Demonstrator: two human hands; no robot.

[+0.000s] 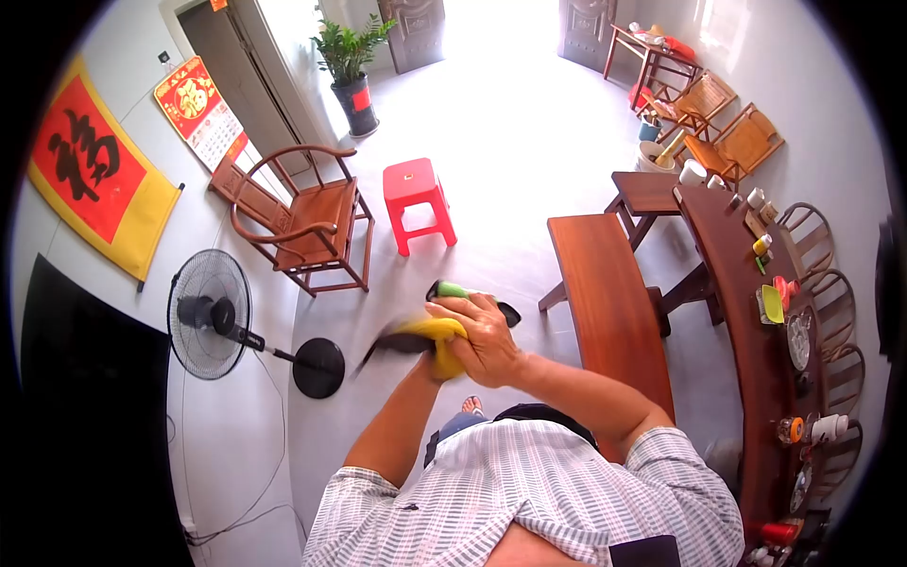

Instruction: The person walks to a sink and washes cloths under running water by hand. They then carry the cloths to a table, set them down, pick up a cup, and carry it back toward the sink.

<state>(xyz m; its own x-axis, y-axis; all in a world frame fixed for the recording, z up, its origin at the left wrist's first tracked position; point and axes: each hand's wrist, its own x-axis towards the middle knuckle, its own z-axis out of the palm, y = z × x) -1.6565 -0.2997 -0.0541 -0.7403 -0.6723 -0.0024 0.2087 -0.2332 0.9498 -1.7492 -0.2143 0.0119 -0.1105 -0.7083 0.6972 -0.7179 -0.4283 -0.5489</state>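
Both hands are together in front of my body, at a yellow cloth [436, 331]. My right hand [487, 340] is closed on the yellow cloth from the right side. My left hand [442, 367] is mostly hidden behind the cloth, so its fingers do not show. A dark, blurred object [397, 344] sticks out to the left of the cloth; what it is cannot be made out. Just beyond my right hand is a green and black object [455, 290], partly covered by the hand.
A red stool [412, 189] stands ahead, with a wooden armchair [316, 222] to its left. A fan [210, 315] with a round base [318, 369] is at the left. A wooden bench [609, 302] and a long, laden table [727, 274] line the right. A potted plant [354, 94] stands farther off.
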